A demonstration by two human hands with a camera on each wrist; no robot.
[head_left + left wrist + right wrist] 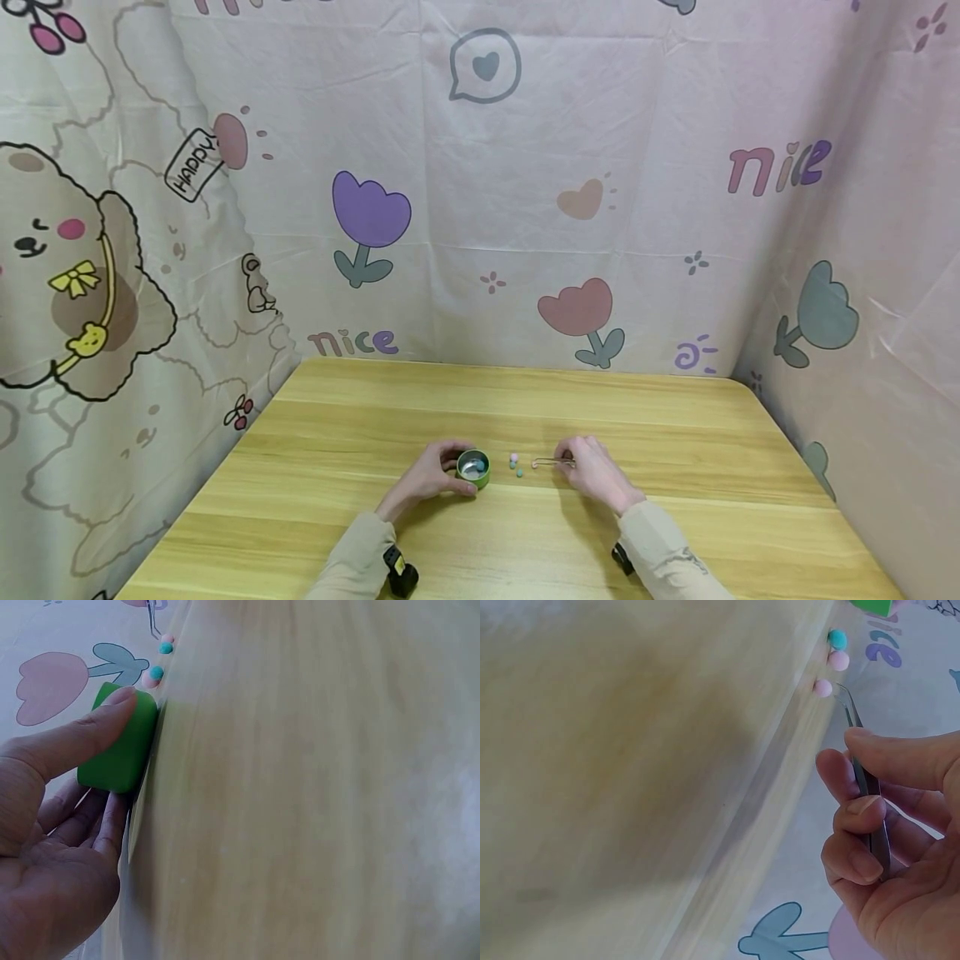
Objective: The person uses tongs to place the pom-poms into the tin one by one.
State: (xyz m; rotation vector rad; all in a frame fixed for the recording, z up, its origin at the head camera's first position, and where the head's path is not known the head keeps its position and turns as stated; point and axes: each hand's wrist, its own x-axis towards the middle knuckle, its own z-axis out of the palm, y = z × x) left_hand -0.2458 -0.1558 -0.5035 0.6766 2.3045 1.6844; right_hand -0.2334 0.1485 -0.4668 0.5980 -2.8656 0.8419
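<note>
Right grip: tweezers pinched by right hand; tips at pink bead.
Left grip: left hand curled round green cup.
Risk: bead may be squeezed off-centre and rolled across counter.

Light wooden desk, grain running side to side.
On it: small round green tin; tiny pink and teal balls just beside.

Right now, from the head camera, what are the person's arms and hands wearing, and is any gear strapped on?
Both hands, the left hand and the right hand, are bare, with no gloves. Each forearm is covered by a loose beige sleeve. A small black device with a yellow mark sits at the left wrist, and another black device at the right.
</note>
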